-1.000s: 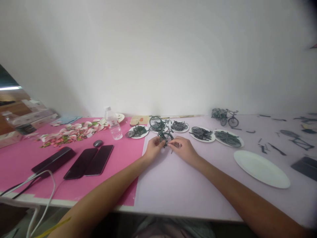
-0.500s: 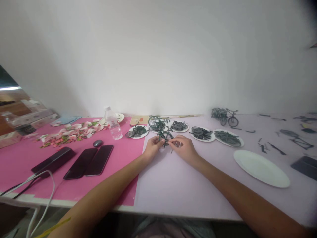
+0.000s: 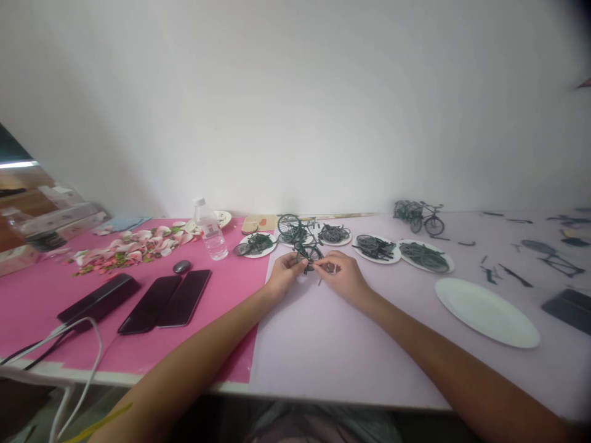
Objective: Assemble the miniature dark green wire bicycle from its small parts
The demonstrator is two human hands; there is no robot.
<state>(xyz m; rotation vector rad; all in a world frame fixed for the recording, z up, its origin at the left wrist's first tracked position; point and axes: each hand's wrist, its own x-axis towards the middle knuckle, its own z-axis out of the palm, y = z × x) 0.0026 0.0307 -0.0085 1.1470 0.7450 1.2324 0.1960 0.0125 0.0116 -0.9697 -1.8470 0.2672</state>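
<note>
A small dark green model bicycle (image 3: 308, 251) is held up over the pale sheet, its two spoked wheels showing. My left hand (image 3: 286, 272) pinches it near the lower wheel, thumb and fingers closed. My right hand (image 3: 340, 271) is closed in a pinch at the other side of that wheel, fingertips touching the bicycle; a thin dark piece pokes out below them. Whatever detail lies between the right fingertips is too small to make out. Just behind the hands stand white plates of dark bicycle parts, among them a plate with wheels and frames (image 3: 265, 251).
Two phones (image 3: 178, 301), a black power adapter (image 3: 99, 298) and a water bottle (image 3: 211, 231) lie or stand on the left. A bare white plate (image 3: 487, 314), loose parts and assembled model bicycles (image 3: 427, 218) are to the right. Artificial petals (image 3: 138, 246) are heaped at far left.
Both hands stay almost in place on the model bicycle. Its upper wheel has shifted very slightly; nothing is let go.
</note>
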